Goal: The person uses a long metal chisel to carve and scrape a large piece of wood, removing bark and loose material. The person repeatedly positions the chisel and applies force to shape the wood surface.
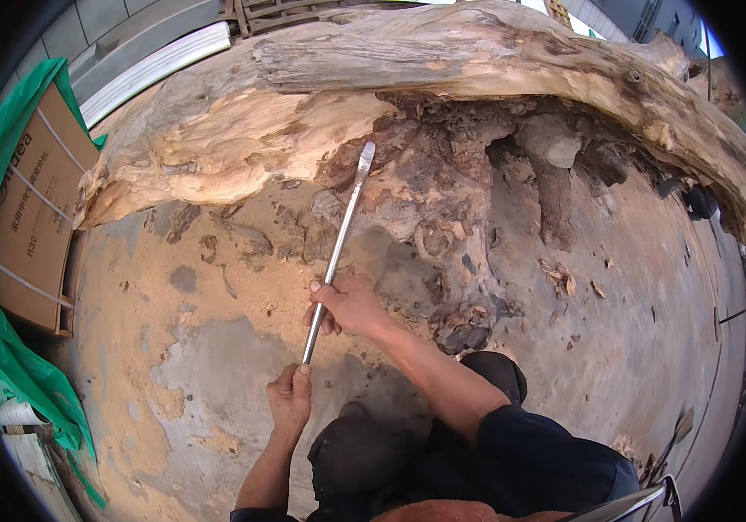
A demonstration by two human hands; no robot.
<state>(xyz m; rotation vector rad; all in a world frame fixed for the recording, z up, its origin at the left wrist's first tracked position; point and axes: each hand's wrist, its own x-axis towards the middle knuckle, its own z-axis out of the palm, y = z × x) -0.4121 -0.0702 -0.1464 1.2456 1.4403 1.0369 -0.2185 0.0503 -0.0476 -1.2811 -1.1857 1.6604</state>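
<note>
A long silver metal bar with a flattened, chisel-like tip (pixel 338 247) slants up and away from me. My right hand (pixel 351 306) is closed around its lower half, thumb lying along the shaft. Below it, my left hand (pixel 289 397) grips the near end, whose very end is hidden in the fist. The flat tip appears in front of the dark, rough wood (pixel 408 178) under a large pale log (pixel 216 143); whether it touches the wood I cannot tell. A knotty root-like piece (pixel 464 252) runs from the log down toward my knees.
Sawdust (pixel 129 348) and wood chips (pixel 560 280) lie scattered over the concrete floor (pixel 234 365). At the left stands a large strapped cardboard box (pixel 38 209) partly draped in green sheeting (pixel 20 374). A wooden pallet (pixel 277 16) is behind the log. Long-handled tools (pixel 673 439) lie at the lower right.
</note>
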